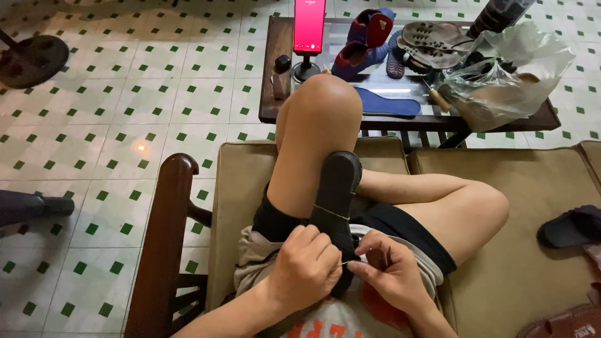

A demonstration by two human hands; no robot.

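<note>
floor: white tiles with small green squares are seen across the left and top of the view.
seat: a tan cushioned sofa (538,206) with a dark wooden armrest (164,238) is occupied by the person; one knee is raised, the other leg is folded flat.
shoe: a black shoe sole (336,200) is propped upright against the raised leg, toe end up, heel end down in the lap between the two hands.
thread: a thin pale thread (332,212) is wound across the sole at mid-height, and a further strand is stretched from the sole's lower edge to the right fingertips.
left hand: the left hand (305,264) is curled closed around the lower part of the sole, fingers wrapped over its edge.
right hand: the right hand (391,270) is set just beside the sole; thumb and forefinger are pinched together on the thread, the other fingers loosely bent. whether a needle is held cannot be told.
table: a low dark table (270,94) is placed beyond the knee; a red-screened phone on a stand (309,28), blue and red shoes (363,40), a blue insole (388,103), brown sandal soles (432,44) and a clear plastic bag (507,75) are laid on it.
right edge: a black slipper (571,226) is lying on the sofa.
</note>
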